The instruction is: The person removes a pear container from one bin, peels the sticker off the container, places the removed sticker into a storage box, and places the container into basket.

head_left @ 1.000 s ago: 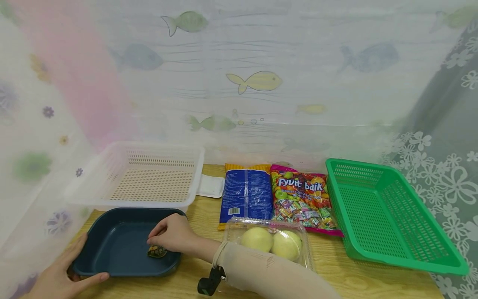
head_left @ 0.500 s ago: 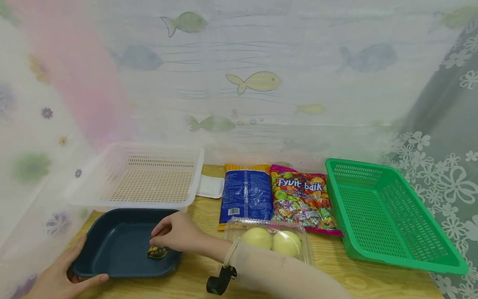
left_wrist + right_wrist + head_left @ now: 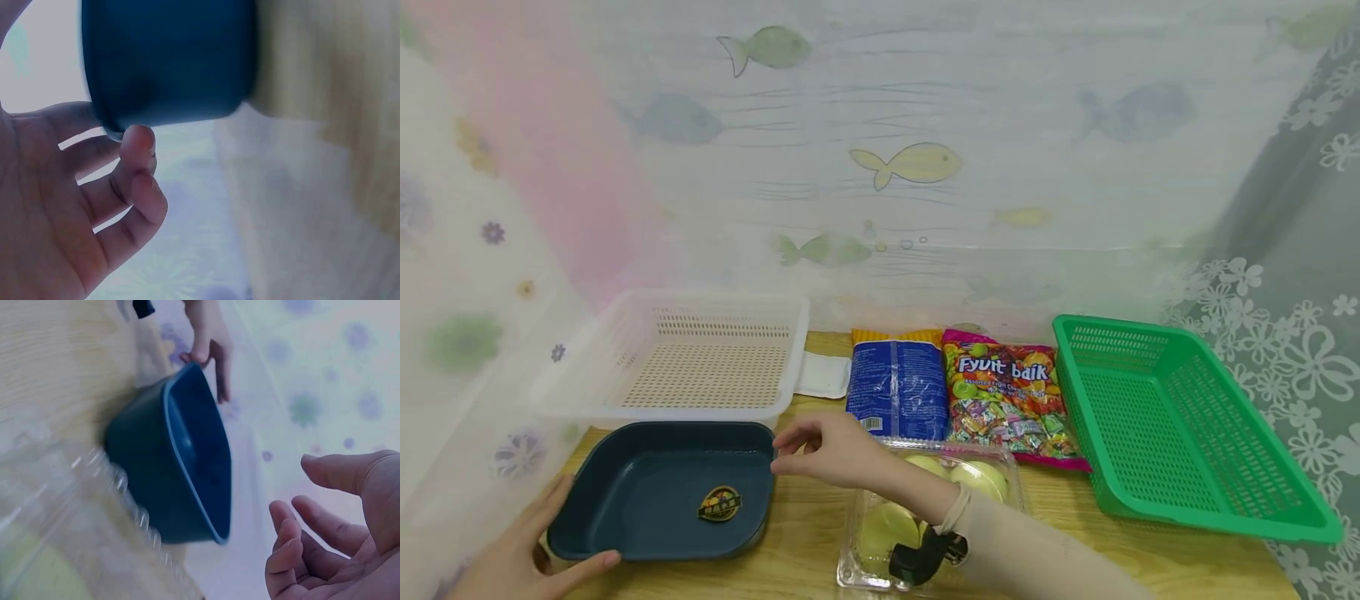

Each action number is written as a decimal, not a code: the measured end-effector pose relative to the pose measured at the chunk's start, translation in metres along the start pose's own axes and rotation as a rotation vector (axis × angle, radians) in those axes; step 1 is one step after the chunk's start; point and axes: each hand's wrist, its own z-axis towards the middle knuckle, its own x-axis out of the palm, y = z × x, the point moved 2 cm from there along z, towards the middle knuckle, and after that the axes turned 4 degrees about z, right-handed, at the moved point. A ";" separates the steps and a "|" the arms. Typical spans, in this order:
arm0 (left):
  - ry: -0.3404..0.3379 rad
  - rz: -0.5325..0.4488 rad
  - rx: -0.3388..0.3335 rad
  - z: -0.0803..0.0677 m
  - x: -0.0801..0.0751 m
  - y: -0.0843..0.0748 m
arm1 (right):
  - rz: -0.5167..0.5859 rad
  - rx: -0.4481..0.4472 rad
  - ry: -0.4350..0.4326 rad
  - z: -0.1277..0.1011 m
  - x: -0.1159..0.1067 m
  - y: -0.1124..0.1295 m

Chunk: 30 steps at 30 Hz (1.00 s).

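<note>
A dark blue plastic basin (image 3: 647,492) stands at the front left of the table. My left hand (image 3: 520,542) grips its left end in the head view, thumb along the near side and fingers at the far left edge. In the left wrist view its fingers (image 3: 137,147) curl at the basin's rim. A small black-and-gold fruit label (image 3: 719,504) lies in the basin, towards its right side. My right hand (image 3: 831,450) hovers just past the basin's right rim, fingers loosely bent. The right wrist view shows nothing between its thumb and fingers.
Under the right forearm is a clear clamshell box (image 3: 850,554) of pale yellow-green fruit. Behind it lie a blue packet (image 3: 897,387) and a Fyvit baik candy bag (image 3: 1003,400). A white basket (image 3: 715,412) stands behind the basin, a green basket (image 3: 1180,450) at the right.
My right hand has let go of the fruit label, leaving it in the basin, and has moved right past the rim. My left hand keeps its hold on the basin.
</note>
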 end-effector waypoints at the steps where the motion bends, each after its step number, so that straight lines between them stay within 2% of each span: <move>1: -0.007 0.007 0.000 -0.001 -0.003 -0.003 | -0.003 -0.008 -0.005 -0.004 -0.004 -0.001; 8: -0.139 0.095 0.024 -0.011 -0.019 -0.031 | -0.037 -0.070 -0.058 -0.030 -0.031 -0.013; 15: -0.277 0.099 0.135 -0.018 -0.022 -0.070 | -0.046 -0.062 -0.146 -0.061 -0.054 -0.029; 23: -0.229 0.020 0.190 -0.020 -0.009 -0.113 | -0.231 -0.095 -0.268 -0.101 -0.075 -0.041; 26: -0.235 -0.002 0.211 -0.019 -0.004 -0.126 | -0.245 -0.102 -0.331 -0.115 -0.081 -0.045; 30: -0.207 -0.017 0.212 -0.018 0.003 -0.141 | -0.259 -0.128 -0.402 -0.131 -0.089 -0.052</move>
